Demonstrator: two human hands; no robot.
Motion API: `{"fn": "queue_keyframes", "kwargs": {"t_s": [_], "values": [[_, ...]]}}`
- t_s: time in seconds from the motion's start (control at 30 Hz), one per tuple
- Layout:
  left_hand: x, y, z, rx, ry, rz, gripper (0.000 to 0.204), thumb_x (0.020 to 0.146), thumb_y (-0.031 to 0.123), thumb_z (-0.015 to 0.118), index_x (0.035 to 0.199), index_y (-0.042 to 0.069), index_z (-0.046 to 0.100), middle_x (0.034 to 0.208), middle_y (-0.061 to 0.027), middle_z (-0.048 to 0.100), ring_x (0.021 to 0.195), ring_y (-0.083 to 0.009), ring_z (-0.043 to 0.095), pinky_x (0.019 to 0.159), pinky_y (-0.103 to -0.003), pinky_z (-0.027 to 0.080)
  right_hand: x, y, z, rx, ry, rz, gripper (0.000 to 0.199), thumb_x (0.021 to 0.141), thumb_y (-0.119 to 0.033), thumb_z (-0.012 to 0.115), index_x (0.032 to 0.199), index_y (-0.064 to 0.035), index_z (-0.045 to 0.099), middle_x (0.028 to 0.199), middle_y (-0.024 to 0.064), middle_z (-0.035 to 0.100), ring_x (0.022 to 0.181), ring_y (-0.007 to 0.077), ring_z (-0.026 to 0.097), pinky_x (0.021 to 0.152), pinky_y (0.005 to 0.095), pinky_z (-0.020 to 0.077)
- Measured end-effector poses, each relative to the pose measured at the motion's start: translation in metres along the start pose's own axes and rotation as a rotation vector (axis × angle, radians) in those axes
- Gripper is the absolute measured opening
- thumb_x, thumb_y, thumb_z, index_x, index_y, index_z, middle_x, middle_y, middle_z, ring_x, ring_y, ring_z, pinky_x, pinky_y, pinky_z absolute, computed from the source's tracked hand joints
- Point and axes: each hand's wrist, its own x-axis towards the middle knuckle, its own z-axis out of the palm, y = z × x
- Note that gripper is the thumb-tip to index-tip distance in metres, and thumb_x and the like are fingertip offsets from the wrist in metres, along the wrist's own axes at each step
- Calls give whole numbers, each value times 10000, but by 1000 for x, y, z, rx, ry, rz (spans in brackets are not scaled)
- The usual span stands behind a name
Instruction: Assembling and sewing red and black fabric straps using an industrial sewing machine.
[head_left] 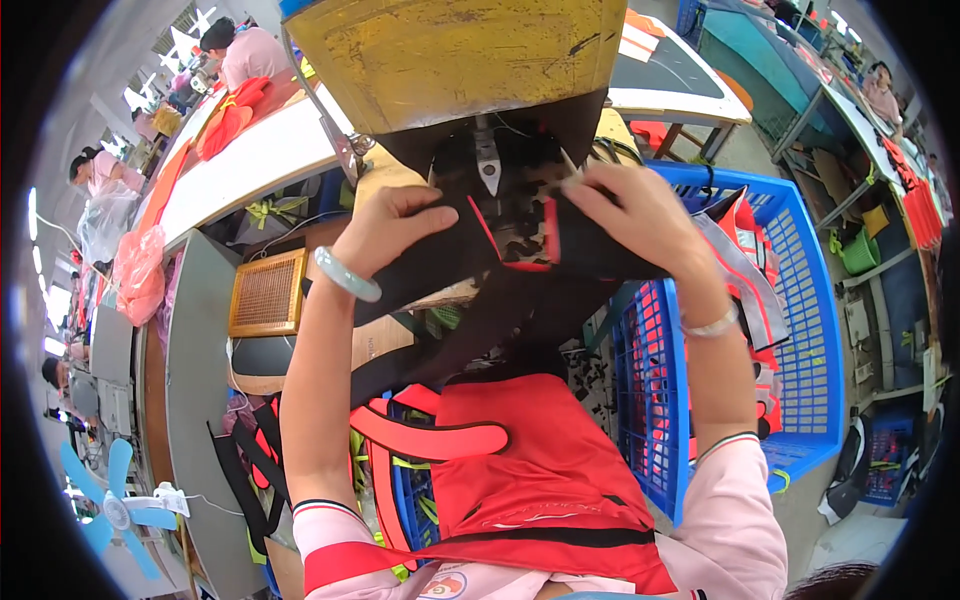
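Left hand (395, 225) and right hand (635, 215) both grip black fabric (520, 240) under the sewing machine (455, 60) at twelve o'clock.

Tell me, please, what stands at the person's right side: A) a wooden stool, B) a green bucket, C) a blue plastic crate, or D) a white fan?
C: the blue crate stands just right of the right hand, with red and grey pieces inside it.

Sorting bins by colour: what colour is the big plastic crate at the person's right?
Blue: the slatted plastic crate shows best in the head view.
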Motion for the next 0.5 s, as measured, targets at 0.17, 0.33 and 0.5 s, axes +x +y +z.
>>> {"fn": "queue_keyframes", "kwargs": {"t_s": [0.17,0.33,0.5], "values": [[-55,15,12,21,18,15,298,900,217,712,1057,-36,693,854,12,670,794,-46,564,708,-231,471,-118,23,-64,-126,4,167,206,880,-214,644,850,-14,681,772,145,660,712,294,640,668,371,480],[-74,27,32,-50,-14,60,318,905,217,701,1084,-45,680,913,-12,700,846,-76,594,775,-261,487,-220,83,-88,-333,49,450,180,852,-186,688,880,-7,686,835,122,667,723,241,641,650,342,482],[-101,51,62,306,-98,279,265,872,199,699,1060,12,693,959,-118,710,827,-204,675,756,-318,526,-175,10,-33,89,116,186,169,857,-114,670,986,-9,700,932,125,680,899,261,650,801,349,498]]}}
